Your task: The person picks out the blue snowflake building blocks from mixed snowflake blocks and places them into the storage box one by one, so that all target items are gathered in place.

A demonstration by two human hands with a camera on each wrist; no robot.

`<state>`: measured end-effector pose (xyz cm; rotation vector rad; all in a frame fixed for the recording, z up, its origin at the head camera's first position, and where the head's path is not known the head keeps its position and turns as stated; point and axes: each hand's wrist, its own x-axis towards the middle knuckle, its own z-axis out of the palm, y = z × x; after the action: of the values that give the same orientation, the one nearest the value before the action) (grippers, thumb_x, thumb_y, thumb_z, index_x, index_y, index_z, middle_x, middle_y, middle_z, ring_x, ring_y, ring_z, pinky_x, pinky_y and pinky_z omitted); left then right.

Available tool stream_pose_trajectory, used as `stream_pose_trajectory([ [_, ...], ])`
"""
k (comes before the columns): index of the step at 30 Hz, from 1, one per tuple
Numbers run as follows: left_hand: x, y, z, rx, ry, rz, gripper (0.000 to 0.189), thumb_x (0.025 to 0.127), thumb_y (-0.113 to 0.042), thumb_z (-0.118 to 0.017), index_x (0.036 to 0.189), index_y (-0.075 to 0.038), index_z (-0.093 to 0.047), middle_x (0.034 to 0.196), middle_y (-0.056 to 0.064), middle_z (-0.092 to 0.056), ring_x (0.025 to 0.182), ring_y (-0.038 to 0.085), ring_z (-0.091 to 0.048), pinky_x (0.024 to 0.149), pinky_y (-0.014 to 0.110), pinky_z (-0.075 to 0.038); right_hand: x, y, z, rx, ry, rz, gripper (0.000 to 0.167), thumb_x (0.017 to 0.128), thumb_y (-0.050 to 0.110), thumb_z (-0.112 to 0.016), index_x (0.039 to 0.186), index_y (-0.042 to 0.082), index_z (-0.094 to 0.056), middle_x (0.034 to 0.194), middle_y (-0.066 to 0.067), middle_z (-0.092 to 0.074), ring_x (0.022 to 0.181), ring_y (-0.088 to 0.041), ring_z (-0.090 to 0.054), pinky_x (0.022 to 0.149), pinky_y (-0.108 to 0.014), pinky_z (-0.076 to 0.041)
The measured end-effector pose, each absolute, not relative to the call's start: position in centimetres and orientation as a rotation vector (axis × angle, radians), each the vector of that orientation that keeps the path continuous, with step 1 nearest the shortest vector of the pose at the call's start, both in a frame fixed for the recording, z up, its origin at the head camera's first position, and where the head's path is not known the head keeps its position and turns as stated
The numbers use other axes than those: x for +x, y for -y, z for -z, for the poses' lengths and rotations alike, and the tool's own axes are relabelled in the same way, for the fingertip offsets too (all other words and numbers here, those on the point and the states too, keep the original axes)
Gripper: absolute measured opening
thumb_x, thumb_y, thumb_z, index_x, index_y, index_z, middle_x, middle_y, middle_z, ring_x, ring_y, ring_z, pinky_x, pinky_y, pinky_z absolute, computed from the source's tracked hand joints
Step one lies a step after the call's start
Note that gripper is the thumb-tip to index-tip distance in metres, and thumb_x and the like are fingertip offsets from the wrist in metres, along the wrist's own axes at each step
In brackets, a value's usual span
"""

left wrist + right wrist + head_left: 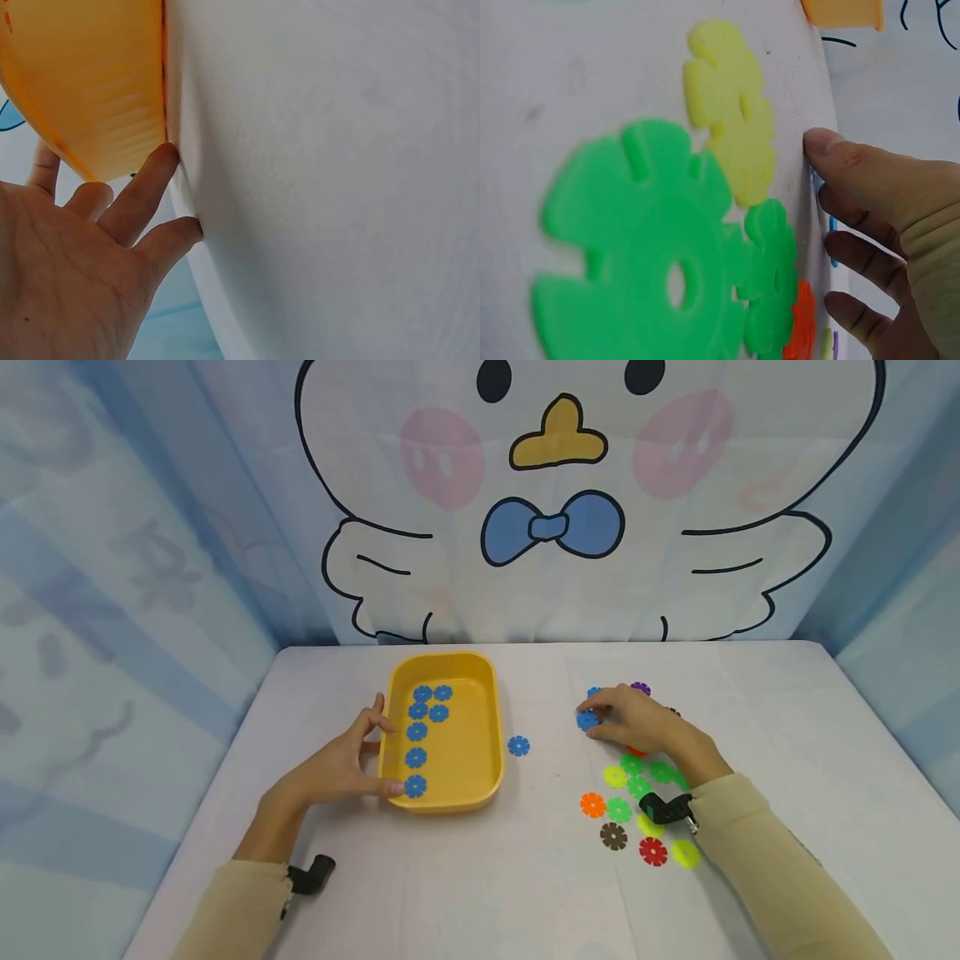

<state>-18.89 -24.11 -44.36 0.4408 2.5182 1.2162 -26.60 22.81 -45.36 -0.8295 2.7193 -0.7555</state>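
Observation:
The yellow tray (465, 760) stands left of centre, with several blue flower-shaped discs (416, 757) lying mostly along its left side. My left hand (341, 768) holds the tray's left side, thumb and one finger at the rim. In the left wrist view, other fingers (139, 199) rest by the tray's outer wall (112, 90). My right hand (637, 718) pinches a blue flower disc (587, 721) between thumb and fingers at the table. Another blue disc (595, 692) lies just behind it, partly hidden. A single blue disc (518, 746) lies right of the tray.
Below my right forearm lie several flower discs: green (619, 810), yellow (615, 777), orange (592, 805), brown (613, 837) and red (653, 852). A purple disc (641, 688) shows behind the right hand. A printed cloth (555, 593) hangs at the table's back edge.

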Motion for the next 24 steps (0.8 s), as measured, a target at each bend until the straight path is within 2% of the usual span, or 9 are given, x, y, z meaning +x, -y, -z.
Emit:
stream_pose_trajectory([
  [2, -18.9, 24.0, 44.5, 0.436, -2.512, -1.22, 0.076, 0.077, -0.036, -0.092, 0.128, -0.018, -0.038, 0.173, 0.01, 0.005, 0.132, 0.037, -0.055, 0.111, 0.052, -0.047, -26.5, -22.9, 45.4, -0.821, -2.728, 0.765, 0.033, 0.093, 0.021, -0.078, 0.123, 0.01, -0.072, 0.097, 0.002, -0.065, 0.093, -0.019, -0.054, 0.085, -0.038, -0.049],
  [7, -18.8, 23.9, 44.3, 0.396, -2.506, -1.201, 0.079, 0.075, -0.038, -0.092, 0.128, -0.023, -0.036, 0.174, 0.006, 0.005, 0.126, 0.032, -0.059, 0.113, 0.056, -0.044, -26.0, -22.6, 45.6, -0.837, -2.766, 0.811, 0.033, 0.092, 0.027, -0.08, 0.121, 0.013, -0.074, 0.104, 0.002, -0.068, 0.097, -0.02, -0.052, 0.086, -0.039, -0.045],
  [14, -18.7, 24.3, 44.0, 0.401, -2.513, -1.178, 0.079, 0.075, -0.038, -0.092, 0.128, -0.021, -0.037, 0.174, 0.006, 0.005, 0.129, 0.036, -0.057, 0.112, 0.055, -0.045, -25.5, -21.7, 45.3, -0.828, -2.776, 0.827, 0.031, 0.091, 0.028, -0.08, 0.121, 0.02, -0.075, 0.122, -0.002, -0.065, 0.117, -0.029, -0.051, 0.104, -0.053, -0.044],
  [20, -18.9, 24.3, 44.1, 0.419, -2.513, -1.17, 0.078, 0.076, -0.04, -0.091, 0.127, -0.02, -0.036, 0.174, 0.01, 0.005, 0.13, 0.039, -0.056, 0.112, 0.056, -0.045, -25.0, -21.2, 43.8, -0.848, -2.788, 0.891, 0.031, 0.09, 0.023, -0.082, 0.119, 0.016, -0.074, 0.128, -0.007, -0.059, 0.122, -0.032, -0.05, 0.104, -0.056, -0.047],
  [24, -19.0, 24.2, 44.1, 0.416, -2.52, -1.163, 0.078, 0.076, -0.041, -0.091, 0.127, -0.022, -0.036, 0.174, 0.009, 0.005, 0.129, 0.038, -0.057, 0.11, 0.055, -0.047, -25.2, -20.8, 42.6, -0.879, -2.786, 0.886, 0.034, 0.09, 0.027, -0.081, 0.121, 0.015, -0.073, 0.136, -0.01, -0.057, 0.128, -0.034, -0.048, 0.106, -0.058, -0.046],
])
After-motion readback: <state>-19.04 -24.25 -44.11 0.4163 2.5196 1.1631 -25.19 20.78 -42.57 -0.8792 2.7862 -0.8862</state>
